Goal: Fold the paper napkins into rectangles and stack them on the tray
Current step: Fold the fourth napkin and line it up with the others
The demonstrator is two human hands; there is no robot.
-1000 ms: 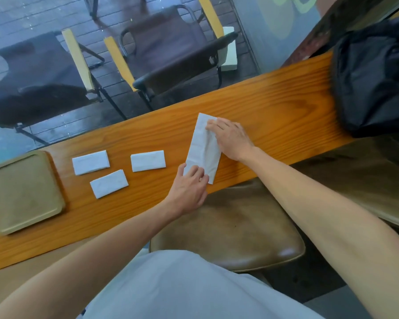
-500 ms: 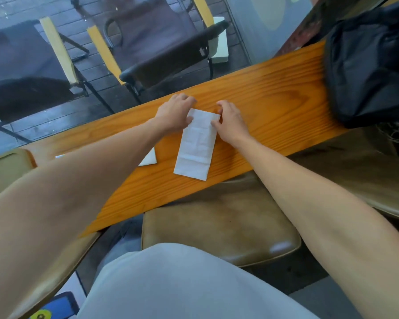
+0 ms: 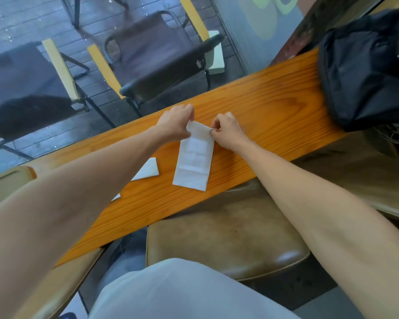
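Wooden counter [image 3: 274, 107]: both hands pinch napkin's [image 3: 192, 162] far corners.

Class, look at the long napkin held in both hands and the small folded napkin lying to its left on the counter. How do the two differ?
The long napkin is bigger and more elongated; the folded napkin is a smaller, compact piece, partly hidden behind the left forearm.
The long napkin is pinched at its far corners by the left hand and right hand; no hand touches the folded napkin.
The long napkin's far edge is lifted; the folded napkin lies flat.
Both are white paper on the wooden counter.

Café window counter [image 3: 274, 107], with terrace chairs [image 3: 161, 56] outside the glass.
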